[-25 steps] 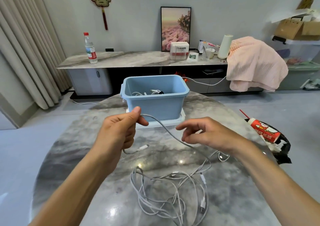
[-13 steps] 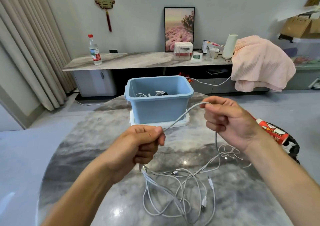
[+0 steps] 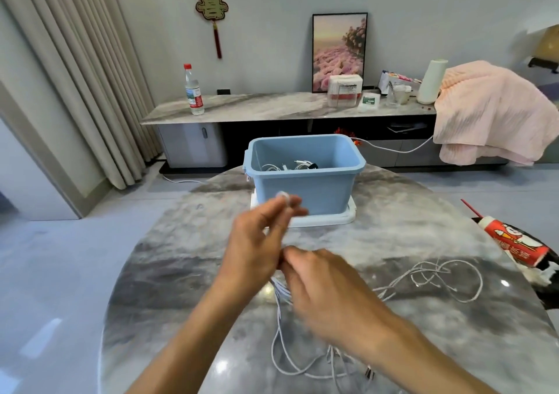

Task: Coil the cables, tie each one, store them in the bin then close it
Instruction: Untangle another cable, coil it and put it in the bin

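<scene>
On tabletop (image 3: 181, 272), 6 o'clock: loose cables (image 3: 302, 360)
Bin (image 3: 305, 188): 12 o'clock, open, cables inside
Left hand (image 3: 257, 242): fingers pinch cable loop
Right hand (image 3: 329, 291): blurred, fingers' state unclear

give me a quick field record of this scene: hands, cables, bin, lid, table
left hand: raised, a white cable looped at its blurred fingertips
right hand: close beside the left, over the cable strands; grip blurred
loose cables: white, uncoiled on the table
second tangle: to the right, apart from the hands
bin: blue, open, some cables already inside
lid: white, under the bin
table: round, marbled
</scene>
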The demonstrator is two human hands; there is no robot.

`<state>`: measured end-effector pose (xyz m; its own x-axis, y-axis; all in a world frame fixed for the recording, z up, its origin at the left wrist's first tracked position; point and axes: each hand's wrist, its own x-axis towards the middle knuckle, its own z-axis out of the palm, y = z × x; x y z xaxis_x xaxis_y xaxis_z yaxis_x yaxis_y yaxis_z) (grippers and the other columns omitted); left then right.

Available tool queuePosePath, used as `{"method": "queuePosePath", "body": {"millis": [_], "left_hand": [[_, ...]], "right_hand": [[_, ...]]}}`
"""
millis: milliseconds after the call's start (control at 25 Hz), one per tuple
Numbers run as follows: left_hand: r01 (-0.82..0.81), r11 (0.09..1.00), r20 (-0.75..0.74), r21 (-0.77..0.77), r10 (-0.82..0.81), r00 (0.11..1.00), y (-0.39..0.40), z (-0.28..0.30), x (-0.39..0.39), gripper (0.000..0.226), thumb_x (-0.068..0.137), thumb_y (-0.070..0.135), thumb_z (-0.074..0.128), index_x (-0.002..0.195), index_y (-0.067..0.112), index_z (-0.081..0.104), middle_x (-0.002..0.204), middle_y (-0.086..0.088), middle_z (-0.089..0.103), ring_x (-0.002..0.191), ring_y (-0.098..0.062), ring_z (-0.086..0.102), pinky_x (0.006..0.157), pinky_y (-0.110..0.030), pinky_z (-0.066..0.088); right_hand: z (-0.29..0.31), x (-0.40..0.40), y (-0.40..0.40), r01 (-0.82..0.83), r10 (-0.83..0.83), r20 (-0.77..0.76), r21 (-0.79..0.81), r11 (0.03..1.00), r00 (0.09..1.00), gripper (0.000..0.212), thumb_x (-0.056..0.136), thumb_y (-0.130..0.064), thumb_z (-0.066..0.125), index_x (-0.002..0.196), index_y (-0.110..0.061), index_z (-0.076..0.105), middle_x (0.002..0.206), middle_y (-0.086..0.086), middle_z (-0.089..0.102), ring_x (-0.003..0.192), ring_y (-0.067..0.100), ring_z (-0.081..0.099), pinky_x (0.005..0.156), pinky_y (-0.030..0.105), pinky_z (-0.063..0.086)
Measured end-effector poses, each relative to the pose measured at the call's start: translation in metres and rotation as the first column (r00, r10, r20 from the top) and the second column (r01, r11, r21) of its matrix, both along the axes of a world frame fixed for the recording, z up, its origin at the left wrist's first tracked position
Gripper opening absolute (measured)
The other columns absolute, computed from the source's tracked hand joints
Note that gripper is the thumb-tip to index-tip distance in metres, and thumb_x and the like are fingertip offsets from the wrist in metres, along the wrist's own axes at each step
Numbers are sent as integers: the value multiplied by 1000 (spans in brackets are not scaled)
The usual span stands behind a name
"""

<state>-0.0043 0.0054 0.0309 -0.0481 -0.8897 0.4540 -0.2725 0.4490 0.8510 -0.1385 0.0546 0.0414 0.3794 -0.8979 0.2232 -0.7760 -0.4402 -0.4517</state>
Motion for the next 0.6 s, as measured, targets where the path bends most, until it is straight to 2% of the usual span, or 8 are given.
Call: {"method": "queuePosePath", "body": {"millis": [40, 80, 120, 200, 320, 440, 520, 600], "left_hand": [[16, 995, 216, -95, 4, 976, 0, -3, -2, 16, 100, 21, 52, 99, 20, 69, 83, 13, 73, 80, 8, 64, 84, -15, 41], [72, 993, 291, -99, -40, 956, 1, -2, -3, 20, 100, 26, 51, 94, 19, 69, 73, 10, 68, 69, 6, 60, 75, -16, 43], [156, 988, 253, -20, -146, 956, 4, 2, -5, 27, 101, 28, 48, 88, 16, 68, 65, 3, 62, 62, -1, 56, 66, -21, 43], [347, 925, 50, 158, -358, 932, 10, 13, -8, 35, 101, 30, 43, 83, 9, 65, 58, -1, 49, 58, -12, 44, 59, -27, 38], [564, 772, -334, 294, -469, 817, 19, 22, -12, 31, 98, 24, 42, 92, 9, 68, 60, 4, 44, 56, -10, 37, 74, -32, 41], [703, 676, -626, 223, -454, 634, 23, 28, -13, 26, 96, 17, 44, 94, 9, 69, 60, 5, 43, 52, -9, 37, 98, -39, 46], [712, 695, -775, 100, -394, 494, 22, 30, -11, 22, 95, 14, 45, 93, 9, 67, 64, 4, 49, 55, -10, 46, 103, -44, 45], [647, 761, -843, 43, -320, 432, 15, 28, -8, 17, 94, 11, 47, 99, 10, 63, 73, 2, 57, 66, -12, 58, 98, -43, 42]], "right_hand": [[11, -10, -2, -4, 3, -16, -45, 999, 1000, 17, 100, -29, 46, 92, -22, 60, 87, 3, 69, 82, 27, 63, 69, 39, 46], [22, -24, -5, -1, 1, 2, -92, 996, 1000, 19, 97, -32, 51, 87, -23, 64, 77, -2, 67, 73, 20, 61, 65, 36, 44], [31, -41, -10, 8, 1, 66, -135, 991, 998, 20, 95, -35, 58, 82, -24, 68, 66, -7, 63, 62, 12, 56, 60, 33, 43], [40, -73, -24, 20, 35, 248, -217, 976, 968, 21, 90, -38, 69, 74, -25, 74, 52, -12, 53, 50, 10, 46, 51, 24, 36], [28, -84, -39, 51, 69, 424, -266, 963, 903, 33, 86, -50, 69, 73, -19, 74, 52, -1, 53, 48, 14, 41, 49, 34, 36], [4, -67, -42, 59, 68, 600, -189, 980, 797, 44, 92, -57, 54, 79, -19, 70, 53, -6, 47, 49, 9, 38, 48, 30, 34], [-14, -51, -38, 33, 10, 669, -51, 998, 743, 35, 99, -48, 49, 85, -22, 67, 55, -8, 40, 51, 9, 36, 49, 30, 30], [-27, -33, -28, -23, -19, 643, 57, 998, 766, 23, 101, -37, 44, 93, -26, 63, 56, -6, 43, 52, 11, 41, 52, 34, 34]]}}
